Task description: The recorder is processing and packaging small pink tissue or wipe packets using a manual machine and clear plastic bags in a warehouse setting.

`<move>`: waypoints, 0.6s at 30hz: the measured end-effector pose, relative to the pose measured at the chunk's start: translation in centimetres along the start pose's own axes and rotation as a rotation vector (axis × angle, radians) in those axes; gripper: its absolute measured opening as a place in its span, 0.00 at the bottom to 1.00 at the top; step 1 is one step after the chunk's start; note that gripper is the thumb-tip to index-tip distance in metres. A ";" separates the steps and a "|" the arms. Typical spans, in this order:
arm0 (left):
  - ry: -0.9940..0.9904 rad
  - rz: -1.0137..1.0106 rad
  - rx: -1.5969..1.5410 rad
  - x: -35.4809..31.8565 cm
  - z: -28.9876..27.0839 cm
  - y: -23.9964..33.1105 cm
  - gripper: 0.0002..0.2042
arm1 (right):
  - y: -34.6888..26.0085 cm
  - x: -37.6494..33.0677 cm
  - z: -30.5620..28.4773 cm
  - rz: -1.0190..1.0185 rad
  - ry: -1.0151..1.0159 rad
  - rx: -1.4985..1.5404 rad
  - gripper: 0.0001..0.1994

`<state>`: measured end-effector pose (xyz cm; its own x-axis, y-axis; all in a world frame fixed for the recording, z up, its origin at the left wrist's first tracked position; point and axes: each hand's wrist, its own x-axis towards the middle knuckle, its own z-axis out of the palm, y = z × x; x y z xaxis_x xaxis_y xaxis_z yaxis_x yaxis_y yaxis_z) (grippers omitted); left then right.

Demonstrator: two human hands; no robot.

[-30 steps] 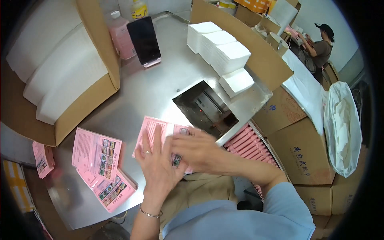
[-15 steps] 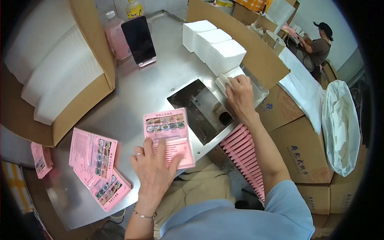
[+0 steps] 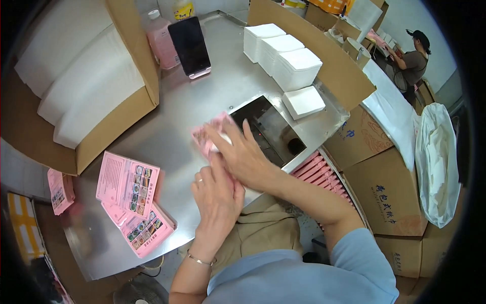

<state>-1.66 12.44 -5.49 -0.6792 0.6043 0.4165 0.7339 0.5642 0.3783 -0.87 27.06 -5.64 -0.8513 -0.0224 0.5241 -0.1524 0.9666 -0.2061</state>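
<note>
My left hand is closed on the near part of a pink printed packet on the steel table. My right hand lies over the same packet, beside the rectangular opening. Beneath its fingers shows a bit of white folded napkin; motion blurs that spot, and the two hands cover most of the packet. A short pile of white napkins sits right of the opening, in front of taller napkin stacks. More pink packets lie overlapping at the left.
A dark rectangular opening breaks the steel tabletop. Pink packets stand in a row below its edge. A phone on a stand and a carton of white napkins stand behind. Boxes line the right; a co-worker sits beyond.
My right hand has left the napkin pile and come across to the packet. The packet has turned and shifted slightly away, with my left hand now at its near end.
</note>
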 end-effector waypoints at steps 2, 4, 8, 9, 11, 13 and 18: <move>-0.035 0.008 -0.029 -0.2 -0.6 -0.3 0.34 | 0.6 0.2 0.0 0.022 -0.026 0.042 0.23; -0.057 0.007 -0.052 -0.3 -1.0 -0.5 0.31 | 0.9 -0.1 -0.2 0.029 -0.052 0.087 0.23; 0.053 -0.049 -0.062 -0.6 -1.1 -1.5 0.31 | 0.4 -2.6 -1.6 -0.048 0.037 0.335 0.21; 0.046 -0.072 -0.042 -0.7 -1.2 -1.9 0.32 | 0.1 -3.3 -1.9 -0.140 0.062 0.307 0.19; 0.028 -0.083 -0.010 -0.7 -1.3 -1.7 0.32 | -0.7 -4.2 -1.8 -0.282 0.137 0.176 0.16; 0.006 -0.094 0.024 -0.5 -1.1 -1.0 0.33 | -0.9 -3.0 -0.9 -0.197 0.062 0.053 0.15; -0.077 -0.057 -0.078 0.2 -2.8 0.8 0.38 | 0.8 0.0 2.8 -0.050 0.033 -0.042 0.12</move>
<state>-1.23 11.42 -2.78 -0.7158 0.6161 0.3287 0.6906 0.5547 0.4640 -2.42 27.15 -8.10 -0.8264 -0.0628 0.5596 -0.1724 0.9743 -0.1451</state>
